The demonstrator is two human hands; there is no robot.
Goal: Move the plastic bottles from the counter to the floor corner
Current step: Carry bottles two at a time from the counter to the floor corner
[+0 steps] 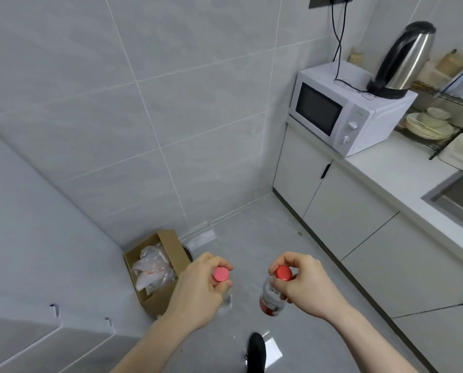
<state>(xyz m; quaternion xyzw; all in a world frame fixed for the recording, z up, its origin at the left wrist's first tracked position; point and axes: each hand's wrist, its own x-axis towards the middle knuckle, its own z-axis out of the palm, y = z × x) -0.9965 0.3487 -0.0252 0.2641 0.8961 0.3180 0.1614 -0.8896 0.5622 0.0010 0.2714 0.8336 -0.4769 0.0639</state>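
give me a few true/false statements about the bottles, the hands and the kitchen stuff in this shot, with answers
1. Each hand holds a bottle by its cap end. True: the left hand grips the pink-capped bottle, the right hand the red-capped bottle.
2. The bottles stand on the counter. False: both are held above the floor; the counter carries the microwave.
3. A kettle sits on top of the microwave. True: the steel kettle rests there.
4. The cardboard box is closed. False: the cardboard box in the floor corner is open, with crumpled clear plastic inside.
5. The microwave door hangs open. False: it is shut.
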